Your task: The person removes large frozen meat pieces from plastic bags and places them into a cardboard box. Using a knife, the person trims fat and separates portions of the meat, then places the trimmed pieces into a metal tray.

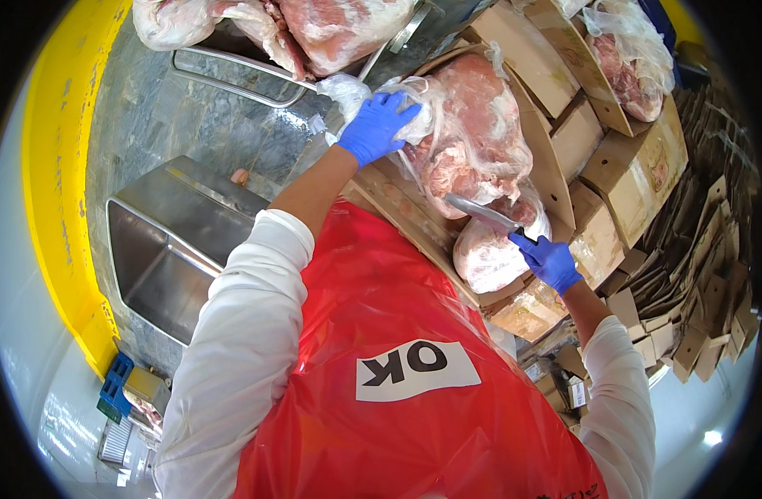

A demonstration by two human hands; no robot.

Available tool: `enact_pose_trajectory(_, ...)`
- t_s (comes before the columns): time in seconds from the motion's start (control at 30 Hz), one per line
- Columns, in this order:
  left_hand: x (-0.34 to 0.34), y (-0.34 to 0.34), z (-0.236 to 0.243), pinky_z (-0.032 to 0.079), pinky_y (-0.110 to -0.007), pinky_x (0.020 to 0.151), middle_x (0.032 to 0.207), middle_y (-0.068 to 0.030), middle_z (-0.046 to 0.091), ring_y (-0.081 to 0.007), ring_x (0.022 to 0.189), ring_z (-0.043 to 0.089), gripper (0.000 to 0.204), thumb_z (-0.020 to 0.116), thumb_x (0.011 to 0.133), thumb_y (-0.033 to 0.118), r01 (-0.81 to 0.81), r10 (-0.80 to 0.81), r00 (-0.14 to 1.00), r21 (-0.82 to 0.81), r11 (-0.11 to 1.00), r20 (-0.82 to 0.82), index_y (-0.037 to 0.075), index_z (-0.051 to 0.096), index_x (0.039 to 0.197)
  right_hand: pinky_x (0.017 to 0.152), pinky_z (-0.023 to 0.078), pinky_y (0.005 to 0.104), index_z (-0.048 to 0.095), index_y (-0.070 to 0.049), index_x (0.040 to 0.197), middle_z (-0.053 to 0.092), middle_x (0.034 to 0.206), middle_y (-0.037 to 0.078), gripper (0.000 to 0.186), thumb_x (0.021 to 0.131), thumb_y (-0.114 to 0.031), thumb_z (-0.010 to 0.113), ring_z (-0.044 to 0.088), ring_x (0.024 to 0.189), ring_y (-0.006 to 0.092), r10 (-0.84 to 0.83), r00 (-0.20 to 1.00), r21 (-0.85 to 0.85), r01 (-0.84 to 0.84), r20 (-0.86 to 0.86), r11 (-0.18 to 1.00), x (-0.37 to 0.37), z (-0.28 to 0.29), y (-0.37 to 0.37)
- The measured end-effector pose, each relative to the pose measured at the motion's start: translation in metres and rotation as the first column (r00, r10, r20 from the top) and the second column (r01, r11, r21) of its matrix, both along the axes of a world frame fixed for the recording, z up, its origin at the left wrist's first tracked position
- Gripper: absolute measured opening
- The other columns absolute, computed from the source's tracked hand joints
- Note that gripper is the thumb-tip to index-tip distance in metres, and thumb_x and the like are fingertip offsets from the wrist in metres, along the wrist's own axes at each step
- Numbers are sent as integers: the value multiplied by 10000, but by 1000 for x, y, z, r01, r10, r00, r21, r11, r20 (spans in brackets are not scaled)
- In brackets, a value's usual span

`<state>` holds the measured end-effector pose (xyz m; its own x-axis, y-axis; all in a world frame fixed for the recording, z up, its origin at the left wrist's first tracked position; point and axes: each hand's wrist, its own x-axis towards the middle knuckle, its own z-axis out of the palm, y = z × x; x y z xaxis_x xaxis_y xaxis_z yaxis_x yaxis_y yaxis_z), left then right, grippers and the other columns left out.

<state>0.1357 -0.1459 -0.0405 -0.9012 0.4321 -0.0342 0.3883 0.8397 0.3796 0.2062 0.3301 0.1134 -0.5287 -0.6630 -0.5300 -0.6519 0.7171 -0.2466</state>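
Note:
A large piece of raw meat (474,108), partly covered by clear plastic film, lies in an open cardboard box (540,150) in front of me. My left hand (377,126), in a blue glove, is closed on a bunched plastic wrap (416,111) at the meat's left side. In my blue-gloved right hand (549,261) is a knife (484,214), held by its dark handle. Its blade points left, over the lower part of the meat. Another wrapped piece of meat (495,254) sits in the near end of the box, beneath the blade.
Big cuts of meat (339,33) rest in a metal cart with a tubular handle (239,76) at the far left. A steel bin (169,241) stands left of me. More boxes (630,179) and a wrapped cut (626,71) are at right, beside piled flattened cardboard (705,274).

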Motion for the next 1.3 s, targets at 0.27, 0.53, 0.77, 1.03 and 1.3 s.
enact_pose_trajectory(0.27, -4, 1, 2, 447, -509, 1070, 1449, -189, 476, -424, 1306, 473, 814, 777, 800, 332, 19, -17, 997, -29, 999, 80, 221, 468, 1544, 496, 511, 451, 541, -462, 1469, 575, 743, 124, 531, 985, -266, 642, 599, 535, 323, -51, 998, 17, 51, -34, 999, 33, -45, 16)
enact_pose_trajectory(0.53, -1, 7, 9, 471, -520, 1032, 1463, -208, 465, -441, 1275, 487, 804, 797, 809, 320, -4, 10, 997, -67, 998, 82, 194, 475, 1535, 510, 525, 428, 558, -389, 1486, 573, 740, 109, 542, 967, -293, 682, 630, 565, 288, -426, 898, -4, 428, -106, 904, 111, 77, -49)
enact_pose_trajectory(0.77, 0, 12, 13, 478, -513, 1011, 1465, -171, 473, -404, 1278, 498, 755, 800, 815, 333, -19, 23, 998, -78, 997, 57, 187, 509, 1496, 576, 546, 481, 570, -342, 1473, 654, 786, 172, 490, 992, -290, 648, 666, 626, 366, -564, 807, 45, 579, -175, 814, 101, 115, -97)
enact_pose_trajectory(1.03, -1, 6, 8, 489, -502, 950, 1419, -170, 491, -386, 1230, 516, 754, 810, 797, 350, -24, 27, 999, -71, 997, 35, 198, 524, 1479, 684, 565, 512, 688, -237, 1269, 728, 859, 164, 311, 987, -244, 556, 718, 793, 374, -454, 890, 262, 447, -37, 855, -10, 162, -166)
enact_pose_trajectory(1.3, -5, 10, 7, 480, -523, 960, 1444, -178, 474, -403, 1245, 499, 783, 815, 790, 343, -25, 30, 995, -51, 998, 97, 214, 510, 1500, 709, 567, 514, 648, -273, 1372, 732, 884, 176, 371, 1012, -284, 562, 714, 798, 384, -513, 858, 260, 503, -35, 824, 3, 125, -156)
